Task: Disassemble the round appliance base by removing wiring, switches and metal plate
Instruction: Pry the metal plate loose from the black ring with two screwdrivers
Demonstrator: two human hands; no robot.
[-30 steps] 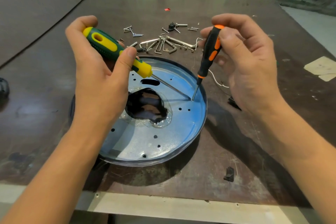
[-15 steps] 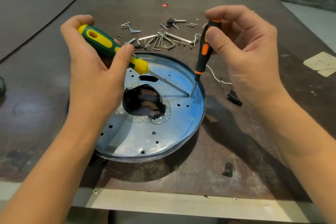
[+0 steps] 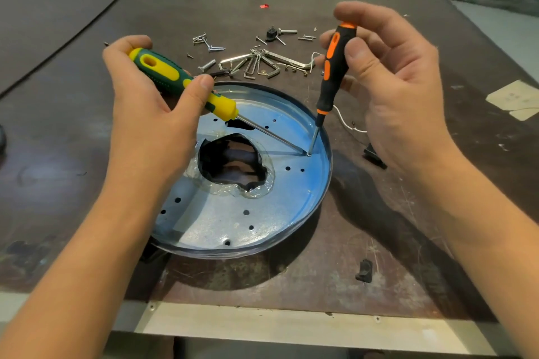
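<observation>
The round metal plate (image 3: 221,221) of the appliance base lies on the table, shiny and bluish, with several small holes and a ragged dark opening in its middle. My left hand (image 3: 145,114) grips a green and yellow screwdriver (image 3: 172,79), its shaft slanting down to the right. My right hand (image 3: 390,87) pinches a black and orange screwdriver (image 3: 332,76) nearly upright. Both tips meet at one spot near the plate's right rim. A white wire (image 3: 347,125) trails on the table just right of the plate.
Behind the plate lies a scatter of screws (image 3: 208,42), a set of hex keys (image 3: 262,64) and a small black part (image 3: 271,33). Two black plastic pieces (image 3: 364,270) (image 3: 374,156) lie to the right. The table's front edge (image 3: 291,326) is close below.
Both hands and screwdrivers hold nearly the same pose, tips staying on the same spot. My right fingers have shifted on the orange-capped handle, as in turning it.
</observation>
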